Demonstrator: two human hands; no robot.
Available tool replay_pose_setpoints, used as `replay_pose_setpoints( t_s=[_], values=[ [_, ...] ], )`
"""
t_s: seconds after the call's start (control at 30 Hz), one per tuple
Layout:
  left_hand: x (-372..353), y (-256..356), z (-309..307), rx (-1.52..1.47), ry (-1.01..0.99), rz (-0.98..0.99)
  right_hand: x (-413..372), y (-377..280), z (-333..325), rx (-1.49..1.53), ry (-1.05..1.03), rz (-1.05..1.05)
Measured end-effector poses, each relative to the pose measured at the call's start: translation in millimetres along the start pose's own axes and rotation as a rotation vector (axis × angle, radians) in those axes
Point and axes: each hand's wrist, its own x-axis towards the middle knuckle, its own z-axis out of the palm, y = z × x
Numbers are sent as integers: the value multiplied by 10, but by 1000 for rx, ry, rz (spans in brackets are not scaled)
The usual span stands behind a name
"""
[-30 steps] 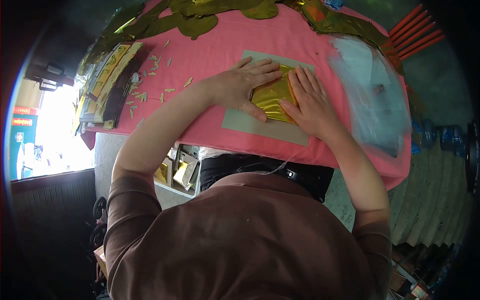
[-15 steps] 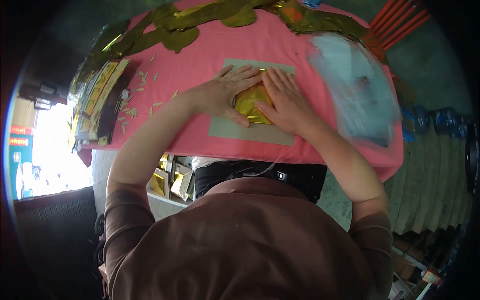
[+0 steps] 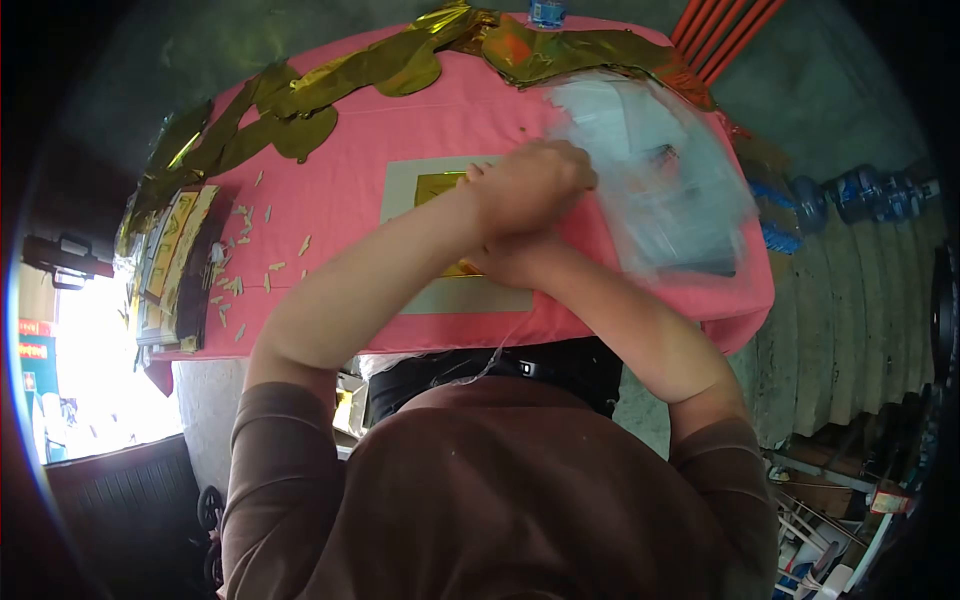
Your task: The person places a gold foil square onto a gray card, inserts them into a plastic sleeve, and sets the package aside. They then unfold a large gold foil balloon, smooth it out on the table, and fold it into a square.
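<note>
A grey board (image 3: 400,183) lies on the pink cloth, with a square of shiny gold foil (image 3: 437,185) on it, partly covered by my arms and hands. My left hand (image 3: 538,182) is crossed over to the right, above my right hand, its fingers curled near the edge of the plastic sheets; what it may hold is hidden. Below it, my right hand (image 3: 505,255) rests on the foil and board, with fingertips showing at the foil's top edge and most of its fingers covered by my left hand and forearm.
Clear plastic sheets (image 3: 665,180) lie on the right of the pink table (image 3: 350,140). Gold foil scraps (image 3: 390,75) run along the far edge, near a blue-labelled bottle (image 3: 547,14). A stack of cards (image 3: 180,270) and small paper bits (image 3: 233,285) lie left.
My left hand has left the foil and crossed rightward over my right hand, its fingers curling. My right hand has shifted lower left over the foil. The view has moved a little.
</note>
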Motion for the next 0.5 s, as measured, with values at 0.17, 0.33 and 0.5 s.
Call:
replay_pose_setpoints(
  t_s=[0.17, 0.33, 0.5],
  values=[
    [370, 153, 326, 20, -30, 116, 80, -65, -188, -302, -52, -33],
    [392, 150, 303, -50, 3, 104, 55, -38, -138, -310, -71, -53],
    [410, -3, 124, -95, -29, -454, 18, -58, -74, 3, 167, 0]
  ],
)
